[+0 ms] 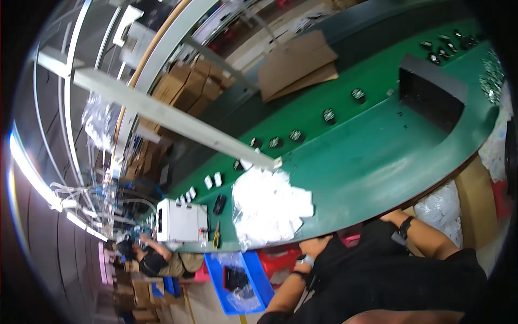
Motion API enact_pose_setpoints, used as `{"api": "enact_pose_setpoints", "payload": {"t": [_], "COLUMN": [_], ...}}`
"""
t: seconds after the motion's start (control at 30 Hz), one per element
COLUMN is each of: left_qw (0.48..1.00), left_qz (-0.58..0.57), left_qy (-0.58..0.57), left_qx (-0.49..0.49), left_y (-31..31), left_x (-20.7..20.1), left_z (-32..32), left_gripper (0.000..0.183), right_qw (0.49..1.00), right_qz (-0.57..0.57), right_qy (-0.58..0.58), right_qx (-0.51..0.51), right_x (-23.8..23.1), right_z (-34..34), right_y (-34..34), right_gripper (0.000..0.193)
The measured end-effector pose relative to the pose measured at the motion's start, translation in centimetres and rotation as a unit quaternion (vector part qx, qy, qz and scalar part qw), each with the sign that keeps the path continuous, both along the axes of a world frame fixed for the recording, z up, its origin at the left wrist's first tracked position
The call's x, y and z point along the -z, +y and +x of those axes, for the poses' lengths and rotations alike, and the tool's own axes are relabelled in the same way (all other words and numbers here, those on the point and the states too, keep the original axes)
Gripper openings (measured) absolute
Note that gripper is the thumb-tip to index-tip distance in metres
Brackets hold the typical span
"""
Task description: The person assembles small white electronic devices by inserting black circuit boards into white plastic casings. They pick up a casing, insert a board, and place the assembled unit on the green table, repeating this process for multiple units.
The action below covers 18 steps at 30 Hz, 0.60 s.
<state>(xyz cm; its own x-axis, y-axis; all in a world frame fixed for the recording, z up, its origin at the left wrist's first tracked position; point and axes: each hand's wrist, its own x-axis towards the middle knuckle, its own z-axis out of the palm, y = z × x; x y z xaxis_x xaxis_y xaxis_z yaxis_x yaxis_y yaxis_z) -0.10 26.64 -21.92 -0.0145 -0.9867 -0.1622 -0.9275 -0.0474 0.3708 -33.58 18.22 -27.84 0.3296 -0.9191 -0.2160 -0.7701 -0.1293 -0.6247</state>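
Observation:
My left hand point(314, 247), with a watch at its wrist, is low beside the table's front edge, next to a red plastic stool point(276, 265). Its fingers are too unclear to read. Dark clothing partly covers my right hand point(395, 216), down at the table's edge near an open carton; its fingers are hidden. Neither hand visibly holds anything. Nearest on the green tabletop point(356, 183) lies a clear plastic bag of white pieces point(270, 205). Small black round parts with patterned tops point(329, 116) stand in a spaced row behind it.
A white metal post point(172, 116) slants across the table. Left are a white machine point(182, 221), yellow-handled pliers point(216, 237) and a blue bin point(264, 286). A black open box point(431, 92) stands at the right. Another person point(156, 259) sits at the far left.

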Motion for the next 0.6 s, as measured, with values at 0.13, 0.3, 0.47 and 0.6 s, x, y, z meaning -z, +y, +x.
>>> {"api": "enact_pose_setpoints", "payload": {"t": [0.13, 0.3, 0.47, 0.6], "left_qw": [0.996, 0.998, 0.994, 0.947], "left_qz": [-0.072, 0.069, -0.037, 0.149], "left_qy": [-0.056, 0.002, -0.044, 0.282], "left_qx": [0.001, 0.0, 0.094, 0.025], "left_y": [-0.4, -2.7, 7.8, 3.6], "left_x": [5.6, 1.1, -0.7, -15.1], "left_z": [6.1, 1.6, 5.6, 1.5], "left_gripper": [0.047, 0.046, 0.056, 0.026], "right_qw": [1.0, 0.98, 0.983, 0.984], "right_qz": [-0.012, -0.11, 0.028, 0.091], "right_qy": [-0.02, -0.08, -0.14, -0.145], "right_qx": [0.009, 0.144, 0.113, 0.049], "right_x": [6.8, 12.4, 1.7, -4.7], "right_z": [1.7, -5.6, -2.6, -4.4], "right_y": [-2.7, -1.1, 11.6, 16.8], "right_gripper": [0.056, 0.053, 0.093, 0.091]}}
